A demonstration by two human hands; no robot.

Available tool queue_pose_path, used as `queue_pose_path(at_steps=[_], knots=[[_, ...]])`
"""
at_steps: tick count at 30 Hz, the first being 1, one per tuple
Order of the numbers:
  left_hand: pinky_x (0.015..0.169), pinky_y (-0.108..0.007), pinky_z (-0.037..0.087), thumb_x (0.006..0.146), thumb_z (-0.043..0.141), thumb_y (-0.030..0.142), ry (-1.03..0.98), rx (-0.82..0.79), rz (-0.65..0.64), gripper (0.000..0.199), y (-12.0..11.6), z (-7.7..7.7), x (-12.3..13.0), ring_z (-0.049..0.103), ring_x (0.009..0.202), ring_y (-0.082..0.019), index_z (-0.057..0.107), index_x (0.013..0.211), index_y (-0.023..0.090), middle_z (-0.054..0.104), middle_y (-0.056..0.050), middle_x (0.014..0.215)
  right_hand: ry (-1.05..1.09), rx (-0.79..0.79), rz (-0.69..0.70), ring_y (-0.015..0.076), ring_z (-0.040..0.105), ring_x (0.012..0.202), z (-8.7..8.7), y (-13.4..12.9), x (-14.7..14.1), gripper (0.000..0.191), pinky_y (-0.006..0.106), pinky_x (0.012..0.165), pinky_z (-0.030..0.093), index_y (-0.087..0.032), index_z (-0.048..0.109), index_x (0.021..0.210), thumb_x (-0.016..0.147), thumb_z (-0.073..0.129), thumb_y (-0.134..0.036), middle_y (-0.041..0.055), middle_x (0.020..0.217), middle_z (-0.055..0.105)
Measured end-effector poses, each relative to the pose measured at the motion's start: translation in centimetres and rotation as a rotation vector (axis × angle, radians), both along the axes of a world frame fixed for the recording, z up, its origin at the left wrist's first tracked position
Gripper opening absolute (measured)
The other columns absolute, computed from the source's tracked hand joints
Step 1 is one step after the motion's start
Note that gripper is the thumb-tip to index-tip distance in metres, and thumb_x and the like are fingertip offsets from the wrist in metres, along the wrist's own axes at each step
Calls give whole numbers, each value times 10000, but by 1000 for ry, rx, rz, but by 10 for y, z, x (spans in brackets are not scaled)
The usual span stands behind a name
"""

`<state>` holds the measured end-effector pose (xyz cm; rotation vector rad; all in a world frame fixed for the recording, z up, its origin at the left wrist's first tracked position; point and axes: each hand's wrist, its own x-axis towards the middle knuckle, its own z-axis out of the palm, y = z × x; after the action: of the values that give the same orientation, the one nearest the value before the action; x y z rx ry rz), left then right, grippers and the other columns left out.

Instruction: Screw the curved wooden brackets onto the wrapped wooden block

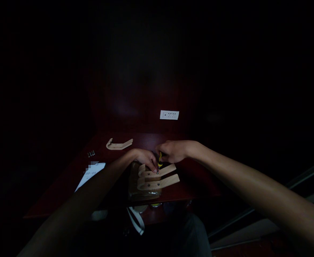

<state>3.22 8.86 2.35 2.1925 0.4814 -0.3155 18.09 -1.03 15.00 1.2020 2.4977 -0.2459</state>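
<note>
My right hand (174, 150) is closed around a yellow-and-black screwdriver (160, 164), which points down at a pale wooden hook (167, 170). Close beside its tip, my left hand (147, 158) has its thumb and fingers pinched together over that hook. A small shiny metal bit shows at the fingertips, too small to tell whether it is a screw or the screwdriver's shaft. Nearer to me lies a second wooden hook (170, 181), with two dark holes along it. Both hooks rest on a block wrapped in shiny brown tape (133, 191).
A third wooden hook (119, 146) lies at the back left of the dark red table (57, 198). Several small metal pieces (91, 154), likely screws, and a lit phone (88, 177) are on the left. A white socket plate (169, 115) sits on the wall. A pale strap (137, 221) hangs below the front edge.
</note>
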Motion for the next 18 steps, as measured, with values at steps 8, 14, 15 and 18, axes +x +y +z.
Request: queue_pose_path(at_steps=[8, 14, 15, 18], knots=[[835, -200, 436, 705, 700, 449, 12, 16, 42, 400, 2, -3, -1, 622, 962, -164, 701, 1042, 233, 709, 25, 1038, -65, 30, -9, 189, 606, 754, -4, 3, -8, 331, 263, 597, 393, -100, 633, 1008, 881, 469, -357, 128, 889, 662], [826, -211, 435, 735, 681, 435, 19, 51, 8, 359, 1, -1, 0, 627, 929, -162, 711, 1027, 229, 719, 25, 995, 0, -19, -52, 181, 598, 753, 0, -1, -4, 396, 250, 574, 399, -137, 535, 1151, 810, 554, -338, 107, 962, 650], [835, -212, 432, 739, 678, 430, 18, 42, 4, 352, 2, -1, 0, 625, 939, -162, 711, 1027, 231, 718, 25, 1004, 21, -3, -28, 178, 596, 766, 0, -1, -2, 362, 249, 589, 400, -147, 539, 1136, 809, 552, -301, 100, 968, 649], [859, -213, 421, 737, 679, 425, 4, 18, -7, 356, 2, -1, 0, 618, 970, -163, 706, 1033, 229, 709, 20, 1041, 22, 30, 15, 176, 592, 774, -4, 0, 2, 257, 255, 619, 398, -149, 576, 1060, 840, 510, -265, 97, 948, 654]])
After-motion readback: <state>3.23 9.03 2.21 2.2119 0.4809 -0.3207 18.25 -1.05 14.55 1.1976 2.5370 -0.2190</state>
